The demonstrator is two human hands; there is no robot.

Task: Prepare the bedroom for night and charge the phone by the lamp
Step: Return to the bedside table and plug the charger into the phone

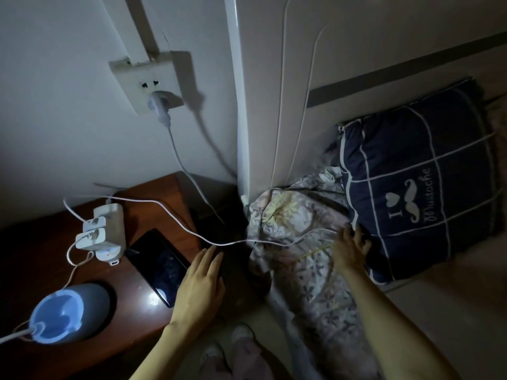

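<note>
1. Phone lies flat and screen-up on the wooden desk, just left of the left hand, whose fingers are straight and loosely together, hovering by the phone's near edge and gripping nothing.
2. Charging cable runs from the white power strip beyond the left hand, sags across the gap past the desk, and ends over on the bed beside the right hand.
3. That right hand is reaching with fingers spread at the foot of the dark pillow, on the flowered quilt; whether it already pinches the plug end I cannot tell, since the room is dim and the tip is hidden.
4. My judgement of the step: fetch the free end of the cable and bring it back to the phone.
5. To do it well, take the plug itself between thumb and finger, not the cord, and lift it clear of the quilt folds so it does not snag.
6. Draw it back gently; a hard tug could drag the power strip or its adapters.
7. Steady the phone with the left hand and check the plug's orientation before pushing it in.
8. Lamp sits nearer than the left hand; keep the cable's slack off its cord.
</note>
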